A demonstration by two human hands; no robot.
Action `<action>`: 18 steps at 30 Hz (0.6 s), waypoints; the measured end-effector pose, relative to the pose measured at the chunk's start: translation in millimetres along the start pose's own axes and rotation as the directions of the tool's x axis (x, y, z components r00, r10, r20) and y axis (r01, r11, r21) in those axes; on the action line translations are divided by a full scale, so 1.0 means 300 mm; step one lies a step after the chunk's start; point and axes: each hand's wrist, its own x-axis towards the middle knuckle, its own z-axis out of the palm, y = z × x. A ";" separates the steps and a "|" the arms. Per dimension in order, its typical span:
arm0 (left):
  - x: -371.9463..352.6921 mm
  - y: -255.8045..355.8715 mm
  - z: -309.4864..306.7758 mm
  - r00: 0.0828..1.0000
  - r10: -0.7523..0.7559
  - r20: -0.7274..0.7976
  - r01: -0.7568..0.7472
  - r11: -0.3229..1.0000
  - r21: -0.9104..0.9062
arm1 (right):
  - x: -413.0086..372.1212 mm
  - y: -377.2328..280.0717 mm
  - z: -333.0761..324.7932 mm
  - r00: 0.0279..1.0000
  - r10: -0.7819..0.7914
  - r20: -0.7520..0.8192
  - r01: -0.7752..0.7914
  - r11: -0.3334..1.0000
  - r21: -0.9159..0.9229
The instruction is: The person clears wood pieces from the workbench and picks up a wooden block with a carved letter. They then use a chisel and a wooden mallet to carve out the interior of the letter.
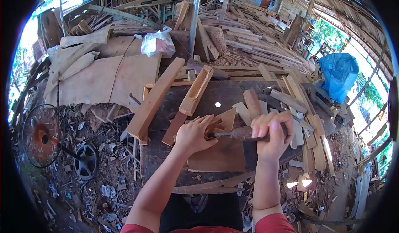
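Wood first: our board [220, 154] lies flat near the front edge of the bench [226, 93]. Our left hand [193, 134] presses down on its left end, fingers spread and gripping nothing. Our right hand [272, 134] is fisted round the handle of the chisel [235, 134], with the blade pointing at the left fingers. We judge the board stiff, light and apt to slide, so best pinned from above. The chisel is best held by its thick handle.
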 end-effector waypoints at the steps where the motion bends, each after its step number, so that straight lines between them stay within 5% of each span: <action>1: 0.000 -0.005 0.006 1.000 -0.007 0.006 0.007 1.000 -0.005 | -0.006 -0.001 0.001 1.000 0.010 0.002 -0.010 1.000 -0.001; 8: 0.013 -0.019 -0.008 0.998 -0.028 0.061 0.028 1.000 -0.007 | -0.057 0.029 -0.033 0.989 -0.126 -0.081 0.138 0.975 0.173; 11: 0.022 -0.026 -0.004 0.999 -0.020 0.034 0.021 0.999 -0.028 | -0.134 0.042 -0.114 0.971 -0.050 -0.234 0.080 0.990 0.118; 18: 0.020 -0.014 -0.019 0.996 -0.058 0.062 0.061 0.997 -0.045 | -0.152 0.043 -0.148 0.951 -0.026 -0.307 0.054 0.995 0.085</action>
